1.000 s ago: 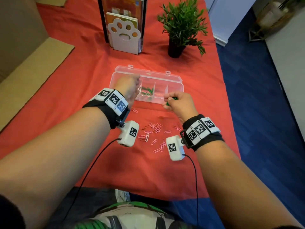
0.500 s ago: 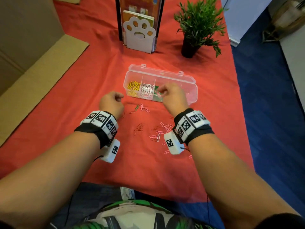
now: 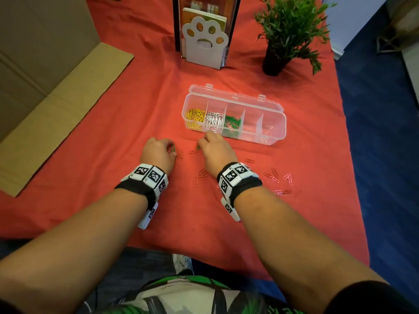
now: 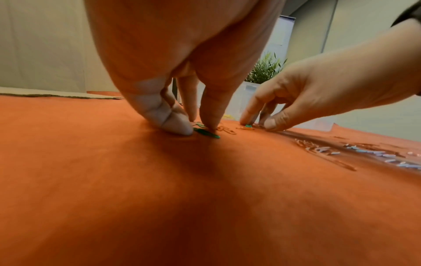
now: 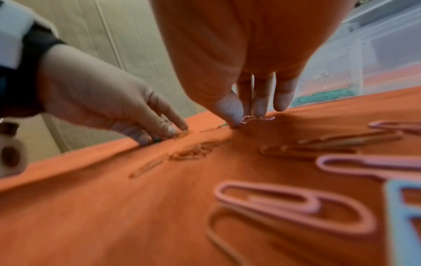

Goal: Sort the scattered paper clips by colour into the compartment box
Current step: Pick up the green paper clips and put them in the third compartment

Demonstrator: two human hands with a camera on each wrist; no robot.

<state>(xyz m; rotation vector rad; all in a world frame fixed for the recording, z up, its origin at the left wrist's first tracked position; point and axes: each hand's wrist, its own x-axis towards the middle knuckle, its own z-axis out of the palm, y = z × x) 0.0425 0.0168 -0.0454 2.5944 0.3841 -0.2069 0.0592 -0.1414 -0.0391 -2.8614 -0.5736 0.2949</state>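
Note:
The clear compartment box (image 3: 275,109) lies open on the red cloth, with yellow (image 3: 195,114), white (image 3: 214,118) and green clips (image 3: 231,123) in its three left sections. My left hand (image 3: 171,149) is down on the cloth left of the box, its thumb and forefinger (image 4: 209,118) pinching a green clip (image 4: 206,133) that lies flat. My right hand (image 3: 201,143) is just in front of the box, fingertips (image 5: 259,106) curled down, pinching at another green clip (image 4: 249,126); a pink clip (image 5: 257,118) lies under its fingers.
Red clips (image 3: 200,175) and pink clips (image 3: 288,179) are scattered on the cloth around my right wrist. A paw-shaped book holder (image 3: 204,41) and a potted plant (image 3: 288,30) stand behind the box. Flat cardboard (image 3: 56,105) lies to the left.
My right hand has come back from over the box's green section down to the cloth. My left hand has moved from the box to a green clip on the cloth.

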